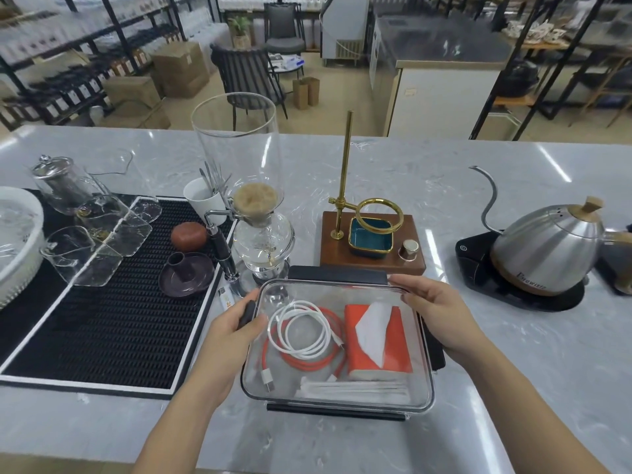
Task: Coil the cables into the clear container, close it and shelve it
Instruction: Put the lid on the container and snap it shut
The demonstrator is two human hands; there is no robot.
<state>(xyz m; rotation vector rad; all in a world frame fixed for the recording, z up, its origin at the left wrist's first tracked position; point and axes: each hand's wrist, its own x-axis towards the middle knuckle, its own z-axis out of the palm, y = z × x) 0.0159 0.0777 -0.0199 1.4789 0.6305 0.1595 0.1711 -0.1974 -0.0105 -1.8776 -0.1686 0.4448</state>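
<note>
Left hand [236, 328] grips the black latch on the left side of the container [337, 403], fingers closed around it. Right hand [432, 311] rests on the far right corner, fingers spread and curved over the clear lid [328, 292], thumb along the rim. Container sits on the bench [513, 388], lid in place (whether the latches are locked cannot be told). Inside: white cable [301, 331] coiled on top of orange cable [307, 364], both left of centre; an orange tissue pack [376, 336] to the right; white wrapped sticks along the near wall. Black mat [113, 319] lies left, kettle [547, 249] right, wooden stand [372, 241] just behind.
</note>
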